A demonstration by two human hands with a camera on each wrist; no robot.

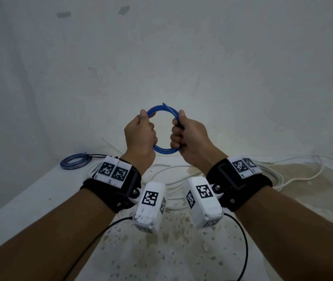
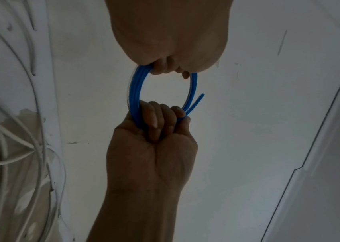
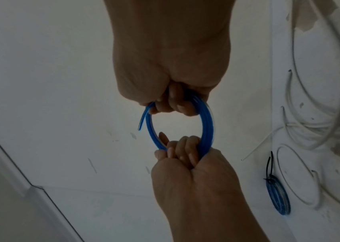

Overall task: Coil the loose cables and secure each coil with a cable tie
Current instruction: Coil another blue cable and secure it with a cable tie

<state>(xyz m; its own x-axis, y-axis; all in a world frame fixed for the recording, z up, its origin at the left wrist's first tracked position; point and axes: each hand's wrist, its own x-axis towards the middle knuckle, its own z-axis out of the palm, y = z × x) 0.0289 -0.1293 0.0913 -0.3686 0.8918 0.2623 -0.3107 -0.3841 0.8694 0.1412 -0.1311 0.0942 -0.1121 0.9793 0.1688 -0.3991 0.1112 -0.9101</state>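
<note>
A small coil of blue cable (image 1: 165, 150) is held up above the table between both hands. My left hand (image 1: 142, 128) grips the coil's left side with curled fingers. My right hand (image 1: 182, 132) grips its right side, where a loose cable end (image 1: 166, 106) sticks out at the top. The left wrist view shows the blue coil (image 2: 133, 88) running from my left hand (image 2: 169, 67) to my right hand (image 2: 158, 124). The right wrist view shows the same coil (image 3: 207, 127) between right hand (image 3: 175, 101) and left hand (image 3: 185, 155). No tie shows on this coil.
A second blue coil (image 1: 66, 166) lies at the table's back left, bound with a black cable tie (image 3: 270, 168). Loose white cables (image 1: 273, 175) sprawl over the table (image 1: 39, 199) behind my wrists. A white wall stands close behind.
</note>
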